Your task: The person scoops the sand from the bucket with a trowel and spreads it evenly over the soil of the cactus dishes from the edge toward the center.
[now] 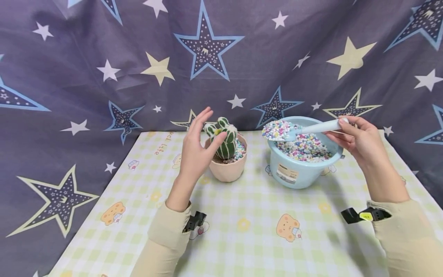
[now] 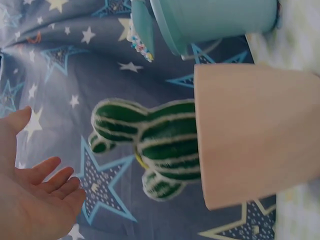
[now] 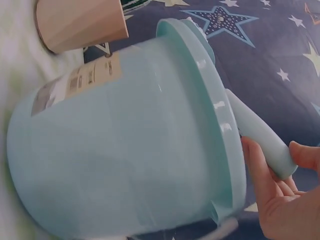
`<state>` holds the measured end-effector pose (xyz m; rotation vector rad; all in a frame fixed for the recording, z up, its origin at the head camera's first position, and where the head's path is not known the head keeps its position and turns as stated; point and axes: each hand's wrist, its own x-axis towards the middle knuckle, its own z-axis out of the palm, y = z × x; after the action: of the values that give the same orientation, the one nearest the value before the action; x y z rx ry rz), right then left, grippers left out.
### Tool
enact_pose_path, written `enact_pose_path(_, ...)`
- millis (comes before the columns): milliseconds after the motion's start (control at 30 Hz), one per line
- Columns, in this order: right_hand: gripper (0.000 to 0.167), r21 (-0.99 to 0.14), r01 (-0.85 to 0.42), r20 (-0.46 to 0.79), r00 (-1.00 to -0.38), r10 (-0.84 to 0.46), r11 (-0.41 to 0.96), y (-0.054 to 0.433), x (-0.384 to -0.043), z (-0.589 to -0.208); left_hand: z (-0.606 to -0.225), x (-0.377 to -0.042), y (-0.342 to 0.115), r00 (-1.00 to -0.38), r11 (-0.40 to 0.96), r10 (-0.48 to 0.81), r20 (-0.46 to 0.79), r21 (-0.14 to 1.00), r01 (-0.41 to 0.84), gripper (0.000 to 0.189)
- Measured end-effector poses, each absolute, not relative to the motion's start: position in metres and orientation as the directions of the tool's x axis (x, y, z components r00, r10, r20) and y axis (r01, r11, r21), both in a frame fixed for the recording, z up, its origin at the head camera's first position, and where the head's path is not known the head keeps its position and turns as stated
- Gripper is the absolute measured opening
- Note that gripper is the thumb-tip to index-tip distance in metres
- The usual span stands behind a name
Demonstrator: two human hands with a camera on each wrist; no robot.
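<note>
My right hand (image 1: 363, 140) holds a light blue scoop (image 1: 320, 127) by its handle, thumb on top. Its blade is heaped with small multicoloured pebbles (image 1: 277, 130) and hangs over the left rim of a light blue bucket (image 1: 301, 175). More pebbles (image 1: 306, 148) fill part of the bucket. To the left, a green cactus (image 1: 226, 146) with white stripes stands upright in a pale pink pot (image 1: 226, 171), where similar pebbles lie at its base. My left hand (image 1: 198, 150) is raised beside the cactus with fingers extended, holding nothing; the left wrist view shows it apart from the cactus (image 2: 167, 142).
A green-and-white checked tablecloth (image 1: 242, 246) with cartoon prints covers the table. Behind it hangs a dark star-patterned curtain (image 1: 263, 69). The bucket bears a paper label (image 1: 287, 174) on its front, and its thin handle (image 3: 220, 231) hangs at the side.
</note>
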<state>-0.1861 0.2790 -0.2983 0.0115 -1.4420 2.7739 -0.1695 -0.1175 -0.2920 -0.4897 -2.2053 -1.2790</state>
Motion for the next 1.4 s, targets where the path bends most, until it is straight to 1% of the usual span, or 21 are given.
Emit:
enact_pose_path(133, 0.007, -0.826, 0.007, 0.0, -1.0, -0.012, -0.563, 0.269, -0.19, -0.296, -0.299, -0.173, -0.128, -0.799, 0.495, 0.017, 0.601, 0.689, 0.529, 0.059)
enact_pose_path(333, 0.007, -0.87, 0.042, -0.041, -0.999, -0.012, -0.491, 0.255, -0.196, -0.295, -0.312, -0.179, -0.142, -0.836, 0.518, -0.023, 0.548, 0.722, 0.459, 0.059)
enact_pose_path(467, 0.009, -0.86, 0.073, -0.064, -0.997, -0.035, -0.505, 0.247, -0.2, -0.295, -0.32, -0.183, -0.148, -0.857, 0.524, -0.038, 0.514, 0.741, 0.421, 0.059)
enact_pose_path(667, 0.012, -0.871, 0.097, -0.082, -0.995, -0.051, -0.481, 0.236, -0.204, -0.295, -0.333, -0.188, -0.153, -0.885, 0.534, -0.047, 0.463, 0.76, 0.37, 0.062)
enact_pose_path(1000, 0.024, -0.914, 0.104, -0.091, -0.994, -0.052, -0.392, 0.221, -0.209, -0.294, -0.354, -0.194, -0.158, -0.937, 0.555, -0.046, 0.347, 0.789, 0.265, 0.073)
enact_pose_path(1233, 0.025, -0.942, 0.093, -0.083, -0.995, -0.047, -0.322, 0.212, -0.211, -0.295, -0.368, -0.197, -0.158, -0.969, 0.566, -0.018, 0.246, 0.801, 0.193, 0.085)
enact_pose_path(1400, 0.024, -0.95, 0.078, -0.068, -0.997, -0.044, -0.302, 0.207, -0.212, -0.294, -0.375, -0.198, -0.155, -0.986, 0.582, 0.024, 0.166, 0.799, 0.148, 0.098)
